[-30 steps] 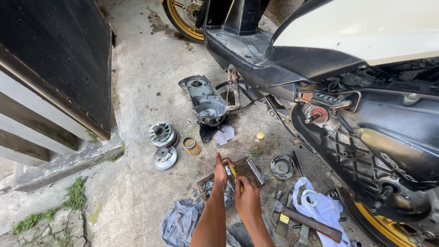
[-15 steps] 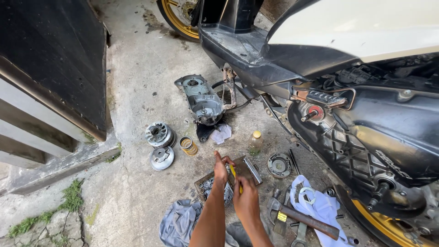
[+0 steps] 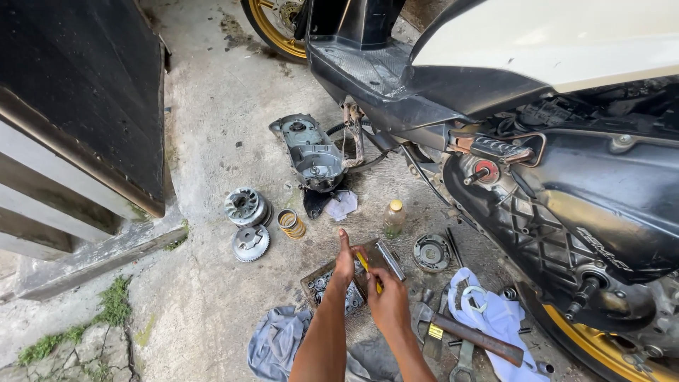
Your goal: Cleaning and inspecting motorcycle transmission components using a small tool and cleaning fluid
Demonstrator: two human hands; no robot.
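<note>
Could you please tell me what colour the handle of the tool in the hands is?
Yellow: the tool handle shows best in the head view.

Scooter [image 3: 537,141] cut off; tray [image 3: 315,283] contents unclear

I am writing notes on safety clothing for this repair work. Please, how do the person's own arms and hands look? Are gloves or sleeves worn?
Both forearms are bare as far as the picture shows, no sleeves visible. The left hand and right hand wear no gloves. I see no watch, ring or bracelet.
</note>
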